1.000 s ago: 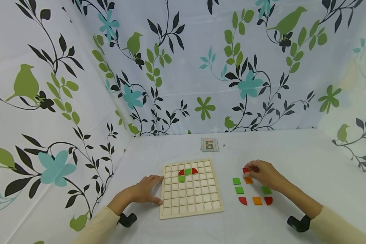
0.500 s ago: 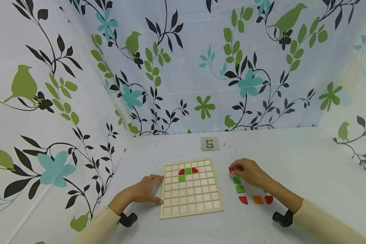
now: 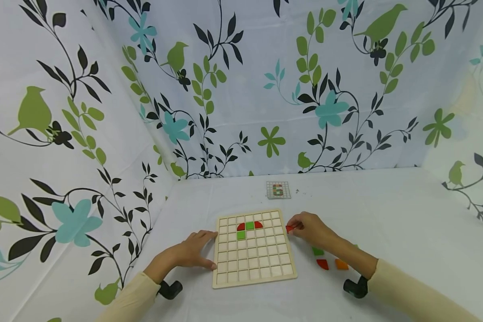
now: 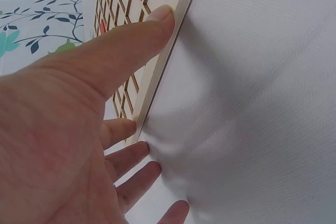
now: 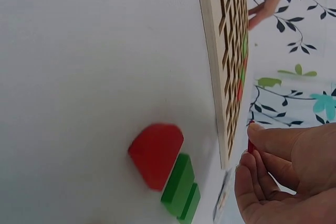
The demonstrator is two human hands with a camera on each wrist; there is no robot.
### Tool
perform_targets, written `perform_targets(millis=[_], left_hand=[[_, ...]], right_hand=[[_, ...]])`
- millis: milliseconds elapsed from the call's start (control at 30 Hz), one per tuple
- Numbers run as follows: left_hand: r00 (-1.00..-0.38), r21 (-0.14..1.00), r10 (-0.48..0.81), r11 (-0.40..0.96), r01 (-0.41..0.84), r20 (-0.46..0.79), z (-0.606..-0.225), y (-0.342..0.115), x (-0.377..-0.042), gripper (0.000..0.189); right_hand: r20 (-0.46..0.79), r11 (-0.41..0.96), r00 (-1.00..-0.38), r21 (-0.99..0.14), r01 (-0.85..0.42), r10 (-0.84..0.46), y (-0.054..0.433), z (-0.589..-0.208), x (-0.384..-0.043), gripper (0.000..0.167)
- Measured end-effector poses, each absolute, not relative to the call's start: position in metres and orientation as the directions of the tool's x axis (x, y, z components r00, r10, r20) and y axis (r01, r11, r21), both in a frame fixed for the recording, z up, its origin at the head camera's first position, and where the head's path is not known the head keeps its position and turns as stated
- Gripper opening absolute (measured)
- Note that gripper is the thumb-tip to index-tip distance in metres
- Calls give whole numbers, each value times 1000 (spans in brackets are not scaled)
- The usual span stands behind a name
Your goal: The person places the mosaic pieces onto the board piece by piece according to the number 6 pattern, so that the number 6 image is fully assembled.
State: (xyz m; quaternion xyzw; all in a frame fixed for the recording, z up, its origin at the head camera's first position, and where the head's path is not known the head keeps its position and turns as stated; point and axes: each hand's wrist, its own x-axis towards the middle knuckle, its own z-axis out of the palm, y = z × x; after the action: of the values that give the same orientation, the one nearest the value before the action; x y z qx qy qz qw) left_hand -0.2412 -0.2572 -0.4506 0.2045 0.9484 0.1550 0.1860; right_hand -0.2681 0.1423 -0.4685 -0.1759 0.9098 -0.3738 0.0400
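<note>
A pale wooden grid board [image 3: 254, 259] lies on the white table in the head view. Two red round-edged tiles, one of them the left red tile [image 3: 241, 226], and two green square tiles sit in its upper cells. My left hand [image 3: 191, 250] rests along the board's left edge, fingers spread and thumb on the rim [image 4: 163, 40]. Just off the upper right edge, my right hand [image 3: 314, 230] pinches a red tile [image 3: 289, 229] between thumb and fingertips. The right wrist view shows that tile edge-on, its shape mostly hidden.
Right of the board lie a red quarter-round tile [image 3: 323, 264], a green tile [image 3: 318, 251] and an orange tile [image 3: 341, 264], with others partly behind the right forearm. A small pattern card [image 3: 278, 190] lies beyond the board. Printed cloth [image 3: 225, 89] hangs behind the table.
My right hand has carried the red tile leftward from the loose tiles to the board's right edge. The left hand and the tiles on the board have stayed put.
</note>
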Motion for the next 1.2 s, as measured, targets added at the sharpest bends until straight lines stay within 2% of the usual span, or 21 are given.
perform_targets(millis=[167,533,1200], left_hand=[[-846,380,454,861,337,-279,-447,-255,-240,103],[-862,374,413,880,294,-294,-441,-251,-236,98],[-860,376,408,882,284,-307,-443,-250,-237,100]], right_hand=[[72,633,-918,-703,-324,-390,130,-469,-269,14],[50,608,-909,-728,-316,-413,101,-473,-267,17],[64,673,-879,-618,-406,-472,64,-473,-260,10]])
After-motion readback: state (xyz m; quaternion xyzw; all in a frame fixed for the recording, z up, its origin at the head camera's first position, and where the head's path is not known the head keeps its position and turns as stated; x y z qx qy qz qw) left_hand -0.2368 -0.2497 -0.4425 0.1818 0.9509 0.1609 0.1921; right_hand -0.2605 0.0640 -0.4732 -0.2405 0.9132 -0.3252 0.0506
